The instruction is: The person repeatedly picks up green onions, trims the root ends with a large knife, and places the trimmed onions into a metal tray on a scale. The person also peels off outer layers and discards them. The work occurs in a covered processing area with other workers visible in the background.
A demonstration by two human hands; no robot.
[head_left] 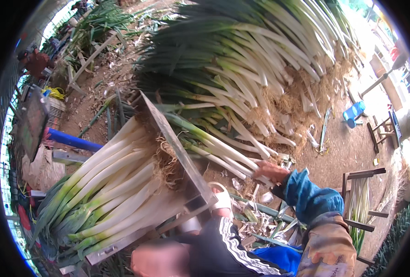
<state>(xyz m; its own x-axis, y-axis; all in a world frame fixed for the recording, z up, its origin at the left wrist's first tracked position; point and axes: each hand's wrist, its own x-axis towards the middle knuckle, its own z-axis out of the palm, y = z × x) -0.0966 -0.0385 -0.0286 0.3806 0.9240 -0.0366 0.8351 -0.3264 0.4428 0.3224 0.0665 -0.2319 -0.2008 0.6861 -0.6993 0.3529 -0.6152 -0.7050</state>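
My right hand (272,173), in a blue sleeve cuff, reaches out to the root ends of a few long leeks (228,147). Its fingers are closed around a white root end. The green tops of these leeks lie back toward a big heap of leeks (260,83). To the left, a row of leeks (117,184) rests in a tray with a raised metal edge (172,141). Their shaggy roots lie against that edge and their green leaves hang toward the lower left. My left hand does not show.
Leaf scraps (256,217) litter the ground by my legs. A wooden rack (364,175) holding thin green stalks stands at right, with a blue container (354,113) farther back. At left are a blue bar (73,139), a dark flat panel (33,122) and a pale crate (56,111).
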